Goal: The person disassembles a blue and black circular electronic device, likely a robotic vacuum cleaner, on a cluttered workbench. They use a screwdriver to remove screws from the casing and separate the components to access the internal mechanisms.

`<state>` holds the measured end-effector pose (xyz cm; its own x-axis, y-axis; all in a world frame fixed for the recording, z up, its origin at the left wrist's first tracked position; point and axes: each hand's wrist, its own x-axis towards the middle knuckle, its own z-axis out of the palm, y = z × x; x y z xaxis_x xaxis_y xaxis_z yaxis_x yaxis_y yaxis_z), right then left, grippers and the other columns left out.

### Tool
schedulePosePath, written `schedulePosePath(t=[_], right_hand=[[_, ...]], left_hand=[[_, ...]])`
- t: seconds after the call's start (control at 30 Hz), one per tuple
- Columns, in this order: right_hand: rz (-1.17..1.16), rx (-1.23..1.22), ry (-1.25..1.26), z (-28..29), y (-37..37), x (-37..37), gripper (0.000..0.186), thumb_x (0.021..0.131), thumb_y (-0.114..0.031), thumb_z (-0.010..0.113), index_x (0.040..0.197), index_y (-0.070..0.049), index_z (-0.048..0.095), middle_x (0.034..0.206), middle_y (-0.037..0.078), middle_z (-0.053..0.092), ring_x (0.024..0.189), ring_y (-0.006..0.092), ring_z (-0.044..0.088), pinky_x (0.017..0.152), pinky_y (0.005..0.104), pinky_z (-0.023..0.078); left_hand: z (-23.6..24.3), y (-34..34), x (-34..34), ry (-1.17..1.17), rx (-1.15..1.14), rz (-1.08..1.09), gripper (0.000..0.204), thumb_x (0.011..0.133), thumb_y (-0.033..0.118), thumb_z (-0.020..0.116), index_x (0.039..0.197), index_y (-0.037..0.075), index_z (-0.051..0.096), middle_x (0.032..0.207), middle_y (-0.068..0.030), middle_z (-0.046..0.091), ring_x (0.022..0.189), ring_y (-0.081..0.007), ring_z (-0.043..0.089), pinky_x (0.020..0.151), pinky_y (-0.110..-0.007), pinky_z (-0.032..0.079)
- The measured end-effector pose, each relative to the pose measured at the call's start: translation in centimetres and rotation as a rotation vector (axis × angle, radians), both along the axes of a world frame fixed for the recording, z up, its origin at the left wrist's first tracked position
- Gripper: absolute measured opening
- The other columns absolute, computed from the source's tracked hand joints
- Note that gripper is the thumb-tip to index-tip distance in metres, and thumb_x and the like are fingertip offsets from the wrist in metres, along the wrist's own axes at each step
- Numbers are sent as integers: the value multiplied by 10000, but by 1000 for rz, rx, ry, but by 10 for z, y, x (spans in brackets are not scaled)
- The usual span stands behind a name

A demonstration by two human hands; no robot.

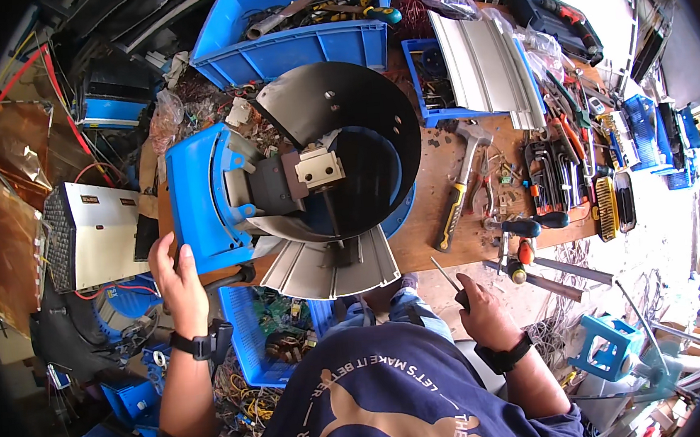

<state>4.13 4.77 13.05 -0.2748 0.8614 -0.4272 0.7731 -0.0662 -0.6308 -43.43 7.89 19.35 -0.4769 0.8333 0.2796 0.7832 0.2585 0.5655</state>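
A large machine part stands on the wooden bench before me: a black curved metal shell (400,143), a blue plastic cover (199,207) on its left side, and a beige block (317,170) inside. Silver ribbed metal panels (334,270) jut from its near side, over the bench edge. My left hand (179,287) is at the lower left corner of the blue cover, fingers stretched out and seemingly touching it. In my right hand (489,316), off the bench's near edge, is a thin-shafted screwdriver (445,273), its tip pointing up and left, apart from the machine part.
A hammer (457,188) lies right of the machine part, with pliers, clamps and brushes (606,208) beyond. A blue bin (294,53) of scrap stands behind. Grey metal panels (478,62) rest on a blue crate. Another blue crate (244,336) with circuit boards sits below the bench edge.
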Motion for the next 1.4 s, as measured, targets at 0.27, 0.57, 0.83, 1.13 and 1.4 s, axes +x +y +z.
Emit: schedulePosePath(t=[0.27,0.57,0.83,1.13,1.4], right_hand=[[-57,-110,-48,-5,-2,8,611,790,-22,615,1365,12,413,1021,265,656,996,431,622,861,488,501],[-46,-109,-3,-21,-1,13,608,793,-37,647,1363,-3,438,1085,276,638,1046,433,608,903,468,500],[-85,-60,31,-27,8,12,577,789,-34,643,1340,-2,474,1107,259,639,1055,421,611,914,452,500],[-152,-88,63,-30,10,6,520,821,-67,616,1321,-6,491,1095,255,648,999,426,633,866,478,512],[-155,-153,55,-33,11,-1,543,795,-106,665,1309,-11,516,1140,248,645,1061,403,626,915,453,509]], left_hand=[[-6,48,2,230,17,9,446,999,349,516,1299,19,508,1338,-196,475,1272,-365,423,1082,-475,318],[-16,58,-5,376,-16,2,456,992,355,526,1285,7,515,1315,-205,489,1247,-382,428,1071,-490,335],[-19,51,-18,337,-76,48,436,985,323,533,1289,10,505,1306,-199,496,1236,-380,435,1065,-486,339],[-23,49,-24,349,-73,54,424,981,296,534,1293,10,501,1303,-206,500,1221,-384,458,1054,-478,355],[-18,47,-19,321,-65,68,406,974,264,529,1268,-16,513,1276,-199,522,1189,-382,485,1029,-469,370]])
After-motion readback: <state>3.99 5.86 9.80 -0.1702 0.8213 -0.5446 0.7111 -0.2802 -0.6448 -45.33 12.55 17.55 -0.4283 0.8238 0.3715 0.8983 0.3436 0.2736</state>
